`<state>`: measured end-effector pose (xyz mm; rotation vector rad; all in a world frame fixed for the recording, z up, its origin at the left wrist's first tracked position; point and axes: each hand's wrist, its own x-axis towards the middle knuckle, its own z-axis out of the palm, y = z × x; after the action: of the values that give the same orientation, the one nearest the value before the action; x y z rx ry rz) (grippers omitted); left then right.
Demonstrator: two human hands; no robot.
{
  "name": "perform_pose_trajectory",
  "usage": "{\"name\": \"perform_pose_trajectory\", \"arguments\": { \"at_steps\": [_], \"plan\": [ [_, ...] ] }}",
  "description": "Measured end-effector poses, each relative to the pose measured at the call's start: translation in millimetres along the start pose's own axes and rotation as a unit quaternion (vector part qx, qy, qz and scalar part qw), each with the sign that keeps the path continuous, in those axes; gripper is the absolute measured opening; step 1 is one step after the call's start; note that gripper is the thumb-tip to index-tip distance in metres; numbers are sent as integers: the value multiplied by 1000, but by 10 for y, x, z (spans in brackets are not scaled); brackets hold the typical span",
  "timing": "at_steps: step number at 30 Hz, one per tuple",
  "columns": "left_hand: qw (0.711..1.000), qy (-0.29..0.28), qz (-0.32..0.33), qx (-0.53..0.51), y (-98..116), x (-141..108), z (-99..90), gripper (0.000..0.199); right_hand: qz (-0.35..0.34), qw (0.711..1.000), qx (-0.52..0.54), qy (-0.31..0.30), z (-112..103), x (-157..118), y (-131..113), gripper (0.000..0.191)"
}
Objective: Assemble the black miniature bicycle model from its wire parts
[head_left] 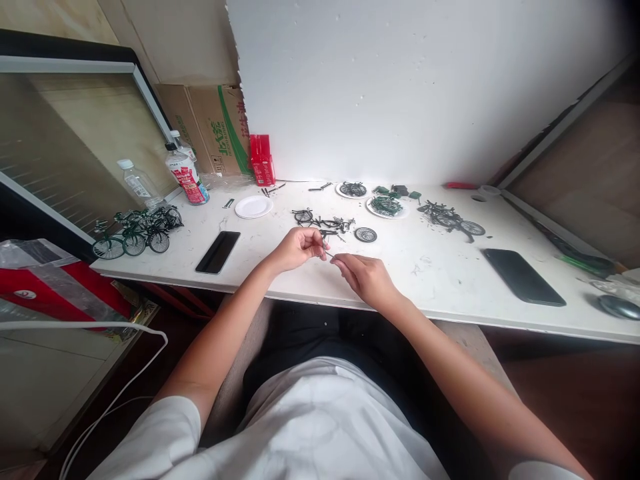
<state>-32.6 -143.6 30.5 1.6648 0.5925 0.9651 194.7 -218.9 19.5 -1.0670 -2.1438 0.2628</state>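
My left hand [297, 249] is closed in a pinch above the front part of the white table, with a small thin dark part [327, 253] at its fingertips. The fingers of my right hand [367, 273] are pinched at the other end of that part, and its exact shape is too small to make out. Just beyond the hands lie dark model bicycle pieces [327, 223], among them a frame-like piece with a wheel attached. A loose spoked wheel [365, 235] lies flat to their right.
Assembled miniature bicycles [134, 241] stand at the table's left end, near bottles [186, 175] and a phone [218, 252]. Paper plates, one bare [253, 207] and one holding green parts [387, 207], sit farther back. Dark parts [450, 219] and a black slab [523, 277] lie right.
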Motion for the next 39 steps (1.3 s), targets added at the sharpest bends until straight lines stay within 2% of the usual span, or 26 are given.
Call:
{"name": "perform_pose_trajectory", "arguments": {
  "at_steps": [2, 4, 5, 7, 9, 10, 11, 13, 16, 18, 20, 24, 26, 29, 32, 36, 39],
  "plan": [
    [1000, 2, -1, 1, 13, -4, 14, 43, 50, 993, 103, -11, 24, -6, -48, 47],
    [1000, 5, 1, 2, 26, -6, 24, 43, 128, 962, 242, -27, 36, 8, -115, 49],
    [1000, 6, 2, 2, 30, -6, 26, 44, 168, 933, 316, -37, 37, 21, -147, 49],
    [1000, 6, 8, -2, 32, -6, 22, 46, 237, 855, 456, -64, 30, 54, -189, 49],
    [1000, 2, 11, -3, 33, -6, 7, 47, 289, 779, 551, -87, 17, 82, -200, 46],
    [1000, -2, 10, 1, 35, -6, -3, 47, 306, 752, 577, -94, 13, 90, -197, 44],
    [1000, -7, 7, 5, 38, -7, -11, 47, 316, 734, 592, -99, 11, 95, -190, 42],
    [1000, -19, -2, 7, 48, -7, -20, 46, 319, 724, 602, -104, 19, 96, -174, 40],
    [999, -19, -17, -20, 59, -3, -7, 46, 297, 748, 586, -96, 50, 92, -153, 45],
    [999, -6, -25, -33, 57, 3, 8, 46, 271, 790, 545, -79, 65, 88, -141, 49],
    [999, 8, -31, -38, 48, 10, 12, 47, 235, 845, 477, -55, 65, 78, -122, 48],
    [998, 24, -34, -52, 36, 12, -3, 50, 123, 965, 232, 7, 26, 40, -37, 43],
    [997, 28, -31, -61, 42, 6, 4, 50, 47, 994, 88, 36, 1, 25, 25, 42],
    [997, 23, -23, -66, 54, -3, 39, 51, -32, 997, -41, 63, -29, 18, 103, 41],
    [998, 24, -19, -63, 53, -8, 74, 51, -45, 994, -76, 61, -46, 13, 128, 41],
    [998, 24, -8, -51, 71, -13, 111, 51, -5, 998, -34, 48, -66, -22, 40, 48],
    [999, 34, 20, -32, 120, -19, 142, 50, 71, 994, 72, 45, -77, -42, -122, 53]
  ]
}}
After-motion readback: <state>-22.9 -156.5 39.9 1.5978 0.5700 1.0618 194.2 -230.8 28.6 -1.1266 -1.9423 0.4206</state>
